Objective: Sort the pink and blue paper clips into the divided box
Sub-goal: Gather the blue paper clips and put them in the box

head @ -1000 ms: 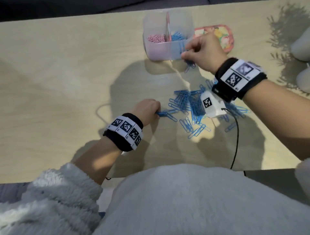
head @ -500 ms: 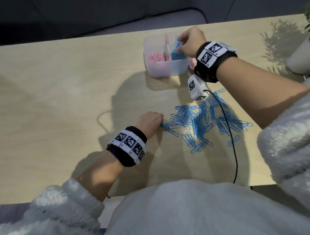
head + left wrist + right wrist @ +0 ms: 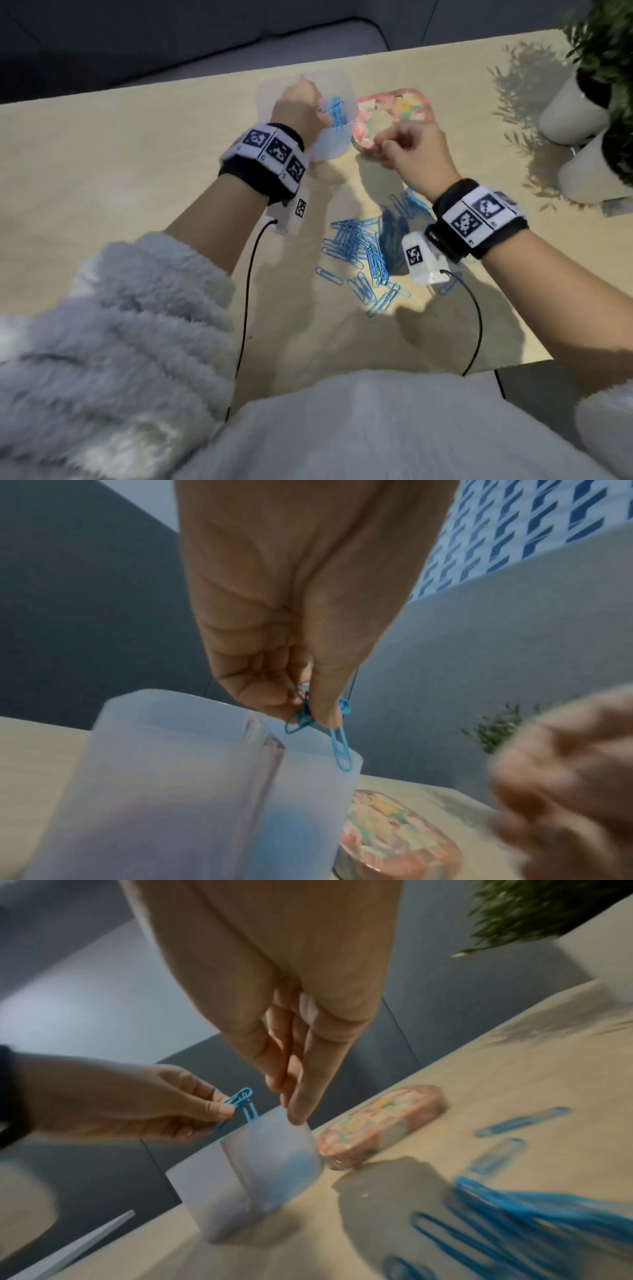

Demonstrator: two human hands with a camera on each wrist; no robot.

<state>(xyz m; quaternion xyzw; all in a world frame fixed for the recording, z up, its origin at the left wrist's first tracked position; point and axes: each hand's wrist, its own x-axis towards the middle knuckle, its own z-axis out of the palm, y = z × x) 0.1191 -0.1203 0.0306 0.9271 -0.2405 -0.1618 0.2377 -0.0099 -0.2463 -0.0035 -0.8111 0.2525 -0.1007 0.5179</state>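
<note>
Nearest the person, at about six o'clock on the table (image 3: 113,178), a loose heap of blue paper clips (image 3: 359,250) lies unsorted, partly under the right wrist. Farther out, toward one o'clock, the right hand (image 3: 416,150) hangs above the table between the heap and the box; in the right wrist view its fingers (image 3: 308,1069) point down, close together, with nothing visible between them, so it looks empty and relaxed rather than gripping. Farthest, at twelve o'clock, the left hand (image 3: 301,106) pinches a small bunch of blue clips (image 3: 339,739) between thumb and fingertips, right over the rim of the divided box (image 3: 192,791). The step in hand appears to be the drop into the blue compartment, the right-hand one, where blue already shows; the next move calls for loosening the pinch while staying right of the divider, then going back for more from the heap. The head view shows the remaining heap and both hands' places but hides the pinch behind the knuckles; the left wrist view shows the clips dangling over the rim and the divider. Pink clips cannot be made out clearly in any view. A patterned pink lid (image 3: 394,109) lies just right of the box.
</note>
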